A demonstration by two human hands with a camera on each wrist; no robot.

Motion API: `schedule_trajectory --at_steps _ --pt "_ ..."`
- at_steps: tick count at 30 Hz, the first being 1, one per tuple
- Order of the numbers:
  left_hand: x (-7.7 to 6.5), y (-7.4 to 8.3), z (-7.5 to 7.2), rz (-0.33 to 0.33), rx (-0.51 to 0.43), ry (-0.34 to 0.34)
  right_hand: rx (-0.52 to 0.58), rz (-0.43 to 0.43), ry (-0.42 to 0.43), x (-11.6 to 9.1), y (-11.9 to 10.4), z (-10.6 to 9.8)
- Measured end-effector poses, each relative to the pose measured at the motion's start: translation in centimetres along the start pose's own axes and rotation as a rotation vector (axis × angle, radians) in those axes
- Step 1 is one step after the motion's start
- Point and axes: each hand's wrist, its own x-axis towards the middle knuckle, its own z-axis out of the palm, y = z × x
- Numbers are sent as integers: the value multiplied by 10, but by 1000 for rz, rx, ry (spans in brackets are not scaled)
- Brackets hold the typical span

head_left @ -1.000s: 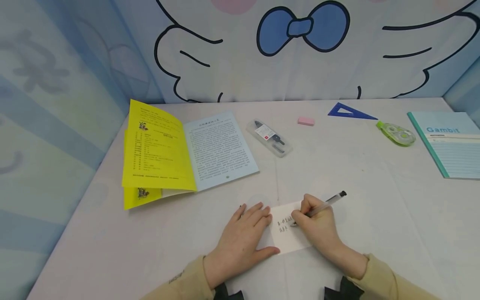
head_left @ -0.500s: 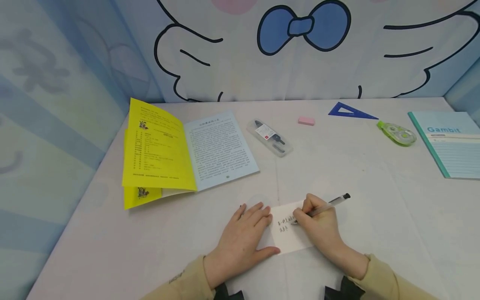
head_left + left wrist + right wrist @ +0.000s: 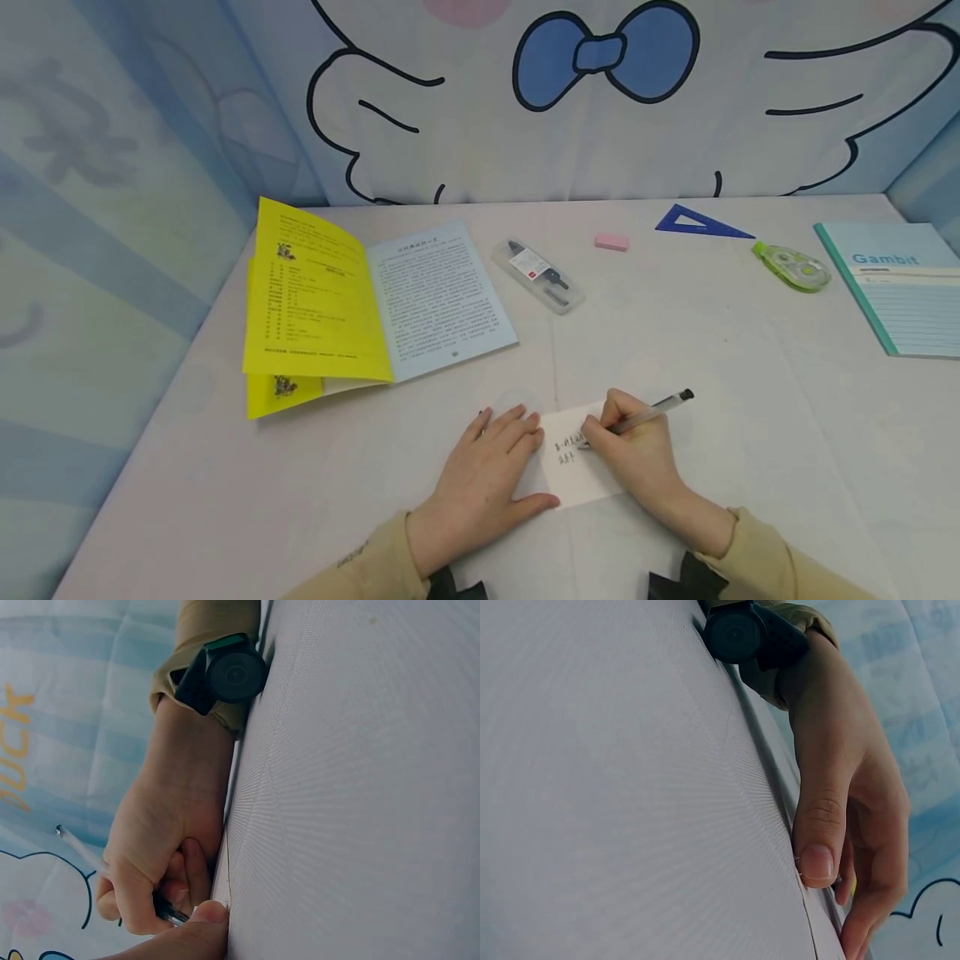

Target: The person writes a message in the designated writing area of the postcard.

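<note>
A small pale sheet of paper (image 3: pixel 588 485) with short lines of dark handwriting lies between my hands. My right hand (image 3: pixel 637 454) pinches a clear pen (image 3: pixel 670 403) with a black end, its tip down at the writing. In the left wrist view the same pen (image 3: pixel 81 853) slants through the curled fingers. My left hand (image 3: pixel 480 483) rests spread on the paper's left side, thumb at the lower left corner. That thumb (image 3: pixel 817 859) shows close in the right wrist view. A faint see-through rounded shape (image 3: pixel 517 400) peeks out beyond the left fingertips.
An open booklet (image 3: pixel 450 308) with yellow pages stands partly raised at the left. Behind the paper lie a clear compass case (image 3: pixel 566 296), a pink eraser (image 3: pixel 612 242) and a blue set square (image 3: pixel 705 231). Farther right are a green correction tape (image 3: pixel 795 268) and a notebook (image 3: pixel 918 312).
The pen's end and my right fingers shift slightly right, then back left, with the tip staying at the writing. My left hand keeps its place.
</note>
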Motion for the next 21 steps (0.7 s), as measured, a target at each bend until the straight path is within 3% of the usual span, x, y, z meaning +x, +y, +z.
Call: schedule_trajectory --at_steps 16,21 --pt "0 0 0 -4 -2 -12 4 1 -5 0 1 0" --pt "0 0 0 -7 -5 -20 5 14 2 1 10 1"
